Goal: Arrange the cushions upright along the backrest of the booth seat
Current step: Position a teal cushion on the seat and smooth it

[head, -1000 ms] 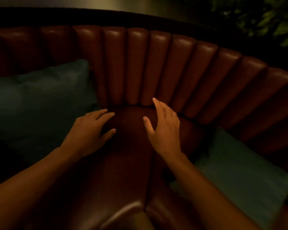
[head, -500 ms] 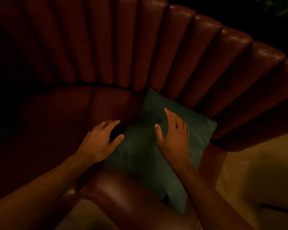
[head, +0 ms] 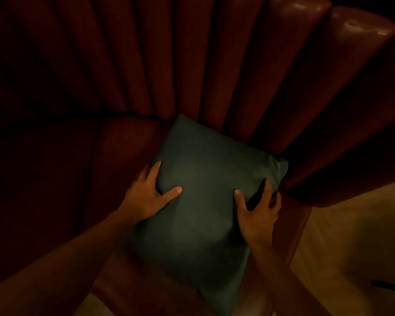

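Observation:
A dark teal cushion (head: 205, 201) lies flat on the red-brown leather booth seat (head: 114, 160), its far corner touching the ribbed backrest (head: 214, 65). My left hand (head: 147, 197) grips the cushion's left edge, thumb on top and fingers curled under the side. On the cushion's right edge sits my right hand (head: 257, 209), thumb pressed on the fabric and fingers wrapped round the edge. Only this one cushion is in view.
The curved backrest rises behind and to the right, ending at the seat's right end (head: 328, 192). Beyond that end lies pale floor (head: 356, 242). The seat's rounded front edge (head: 128, 293) runs below the cushion. The left part of the seat is in deep shadow.
My view swung right and down from the left cushion to this one. Both hands went from hovering open above the cushion to gripping its left and right edges.

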`<state>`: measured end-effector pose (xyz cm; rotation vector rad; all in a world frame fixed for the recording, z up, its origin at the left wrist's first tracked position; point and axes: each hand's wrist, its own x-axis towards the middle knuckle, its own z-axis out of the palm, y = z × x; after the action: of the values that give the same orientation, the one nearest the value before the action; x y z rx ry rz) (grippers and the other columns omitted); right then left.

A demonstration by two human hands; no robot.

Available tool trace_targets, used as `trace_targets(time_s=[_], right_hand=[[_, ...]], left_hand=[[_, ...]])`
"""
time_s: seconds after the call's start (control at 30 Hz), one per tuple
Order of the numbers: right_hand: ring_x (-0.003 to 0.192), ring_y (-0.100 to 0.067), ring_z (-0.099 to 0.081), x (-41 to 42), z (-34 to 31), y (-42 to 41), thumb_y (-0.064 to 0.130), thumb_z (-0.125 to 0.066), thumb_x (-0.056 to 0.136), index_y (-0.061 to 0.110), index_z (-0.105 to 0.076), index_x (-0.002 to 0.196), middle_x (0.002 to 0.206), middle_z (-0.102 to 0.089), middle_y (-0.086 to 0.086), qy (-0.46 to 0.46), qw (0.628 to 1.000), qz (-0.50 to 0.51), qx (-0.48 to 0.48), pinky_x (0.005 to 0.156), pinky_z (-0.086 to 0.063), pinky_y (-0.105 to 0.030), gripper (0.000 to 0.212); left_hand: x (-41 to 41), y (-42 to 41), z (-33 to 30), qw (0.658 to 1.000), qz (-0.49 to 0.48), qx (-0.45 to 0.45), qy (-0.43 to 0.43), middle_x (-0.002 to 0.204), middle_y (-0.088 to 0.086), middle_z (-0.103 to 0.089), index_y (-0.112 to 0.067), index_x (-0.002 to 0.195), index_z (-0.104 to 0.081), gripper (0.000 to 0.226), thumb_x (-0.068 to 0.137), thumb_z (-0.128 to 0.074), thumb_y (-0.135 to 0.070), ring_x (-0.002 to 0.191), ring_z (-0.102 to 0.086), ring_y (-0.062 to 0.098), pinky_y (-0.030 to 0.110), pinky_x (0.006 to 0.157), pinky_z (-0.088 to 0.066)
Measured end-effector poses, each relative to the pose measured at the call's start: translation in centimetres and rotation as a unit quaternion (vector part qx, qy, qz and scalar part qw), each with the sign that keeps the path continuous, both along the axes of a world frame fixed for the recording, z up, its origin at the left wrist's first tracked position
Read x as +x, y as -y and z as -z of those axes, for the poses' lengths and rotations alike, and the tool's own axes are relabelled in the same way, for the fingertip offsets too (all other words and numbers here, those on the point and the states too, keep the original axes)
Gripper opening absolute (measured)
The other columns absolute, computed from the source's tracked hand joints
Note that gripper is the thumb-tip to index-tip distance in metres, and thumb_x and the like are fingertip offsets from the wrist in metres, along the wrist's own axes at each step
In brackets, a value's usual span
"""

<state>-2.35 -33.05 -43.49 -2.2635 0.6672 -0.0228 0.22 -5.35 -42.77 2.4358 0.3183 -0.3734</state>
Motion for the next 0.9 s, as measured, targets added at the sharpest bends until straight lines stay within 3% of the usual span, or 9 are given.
trace_targets(time_s=[0.1,0.2,0.33,0.47,0.53,0.67,0.73,0.8,0.9], right_hand=[[0.151,-0.037,-0.025,-0.1,1.5,-0.2,0.075,-0.063,0.081,0.047,0.002,0.159,0.167,-0.018,-0.011,0.007,0.997,0.034,0.07,0.12,-0.027,-0.057,0.105],[0.141,-0.039,-0.041,0.2,1.4,-1.0,0.071,-0.064,0.084,0.042,-0.005,0.161,0.155,-0.039,-0.017,0.03,0.996,0.067,0.056,0.116,-0.035,-0.052,0.101],[0.129,-0.042,-0.051,-0.2,0.2,-2.8,0.055,-0.06,0.096,0.035,-0.022,0.162,0.143,-0.051,-0.021,0.1,0.989,0.111,0.025,0.103,-0.042,-0.045,0.079],[0.138,-0.033,-0.048,-3.8,0.5,-6.2,0.046,-0.06,0.099,0.02,-0.035,0.159,0.152,-0.049,-0.014,0.165,0.972,0.161,0.047,0.11,-0.033,-0.029,0.07],[0.141,-0.029,-0.045,-6.9,1.5,-8.3,0.054,-0.063,0.094,0.014,-0.037,0.156,0.155,-0.046,-0.014,0.168,0.965,0.189,0.075,0.116,-0.029,-0.023,0.078],[0.145,-0.034,-0.041,-12.1,3.1,-10.4,0.078,-0.051,0.081,0.013,-0.036,0.156,0.158,-0.041,-0.016,0.068,0.982,0.173,0.037,0.12,-0.032,-0.05,0.101],[0.142,-0.041,-0.04,-13.1,2.3,-10.7,0.071,-0.048,0.083,0.016,-0.041,0.154,0.155,-0.042,-0.022,0.056,0.989,0.134,-0.036,0.12,-0.029,-0.052,0.091],[0.14,-0.041,-0.04,-12.6,0.4,-11.1,0.052,-0.055,0.085,0.029,-0.044,0.152,0.154,-0.042,-0.021,0.14,0.983,0.096,-0.064,0.118,-0.029,-0.05,0.071],[0.135,-0.039,-0.047,-8.5,-1.7,-11.5,0.035,-0.063,0.087,0.016,-0.062,0.137,0.147,-0.05,-0.018,0.271,0.948,-0.042,-0.159,0.112,-0.037,-0.05,0.053]], left_hand=[[0.1,-0.5,2.0,0.995,-0.073,-0.042,-0.046,0.165,0.008,-0.022,-0.045,0.155,0.007,0.132,0.053,-0.061,-0.094,0.147,-0.031,0.035,0.048,0.12,-0.028],[0.7,-1.0,2.2,0.993,-0.099,-0.045,-0.053,0.152,0.009,-0.046,-0.043,0.156,-0.01,0.135,0.044,-0.063,-0.097,0.135,-0.049,0.036,0.048,0.112,-0.041],[1.5,-2.2,0.5,0.997,-0.063,-0.027,0.024,0.136,0.002,-0.062,-0.033,0.139,-0.05,0.11,0.049,-0.061,-0.095,0.125,-0.058,0.029,0.042,0.105,-0.047],[2.3,-4.9,-2.5,0.995,0.037,-0.011,0.094,0.121,-0.004,-0.071,-0.032,0.126,-0.062,0.074,0.069,-0.06,-0.079,0.115,-0.064,0.024,0.039,0.099,-0.049],[2.8,-6.6,-3.6,0.988,0.106,0.016,0.108,0.116,-0.007,-0.072,-0.036,0.126,-0.061,0.073,0.07,-0.054,-0.084,0.11,-0.066,0.021,0.042,0.097,-0.05],[2.8,-8.6,-3.7,0.971,0.172,0.162,0.043,0.146,-0.001,-0.049,-0.048,0.15,-0.033,0.082,0.075,-0.046,-0.081,0.132,-0.045,0.03,0.053,0.11,-0.035],[1.0,-8.7,-2.4,0.977,0.128,0.162,0.055,0.161,0.0,-0.031,-0.047,0.154,-0.025,0.078,0.083,-0.044,-0.073,0.143,-0.032,0.033,0.055,0.114,-0.027],[-2.2,-8.6,-0.8,0.986,0.033,0.134,0.092,0.162,0.006,-0.028,-0.04,0.155,-0.028,0.079,0.083,-0.039,-0.073,0.146,-0.03,0.034,0.056,0.117,-0.028],[-7.4,-7.9,1.0,0.975,-0.132,0.108,0.141,0.16,0.015,-0.03,-0.032,0.154,-0.028,0.085,0.083,-0.047,-0.075,0.145,-0.032,0.036,0.056,0.114,-0.034]])
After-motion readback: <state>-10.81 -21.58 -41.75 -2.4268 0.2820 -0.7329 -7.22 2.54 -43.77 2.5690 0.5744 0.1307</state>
